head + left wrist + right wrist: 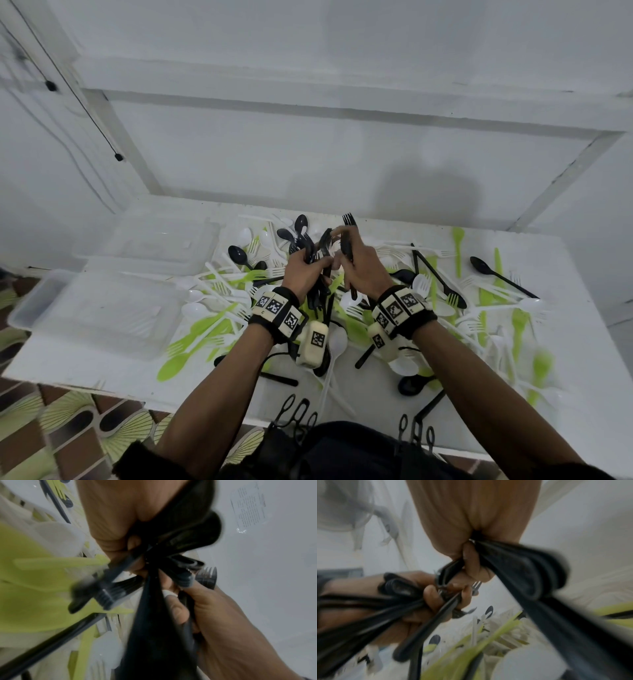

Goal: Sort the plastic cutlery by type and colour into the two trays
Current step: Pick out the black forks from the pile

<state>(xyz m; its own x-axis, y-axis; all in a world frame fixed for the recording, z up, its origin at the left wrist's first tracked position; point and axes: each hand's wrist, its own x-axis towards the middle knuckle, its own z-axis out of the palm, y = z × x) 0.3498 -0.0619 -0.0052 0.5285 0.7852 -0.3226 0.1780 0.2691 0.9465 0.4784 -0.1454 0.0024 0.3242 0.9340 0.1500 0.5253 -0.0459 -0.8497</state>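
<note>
Both hands, left hand [303,270] and right hand [359,265], curl fingers round thin black plastic cutlery [317,251], light, slick, springy, best gripped mid-handle, between them above the pile.

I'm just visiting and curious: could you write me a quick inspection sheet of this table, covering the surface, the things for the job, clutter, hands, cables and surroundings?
Surface: white table, mostly covered.
Job's things: loose pile of black, white and green plastic cutlery across the middle and right; two clear trays at the left, the near one apparently empty, the far one unclear.
Clutter: nothing seen beyond the cutlery.
Hands: left hand grips a bundle of black cutlery; right hand holds black pieces too, a black fork among them. Both wear marker-tagged wristbands.
Cables: a thin black cord runs down the wall at left.
Surroundings: white panelled wall behind; patterned floor at left.
</note>
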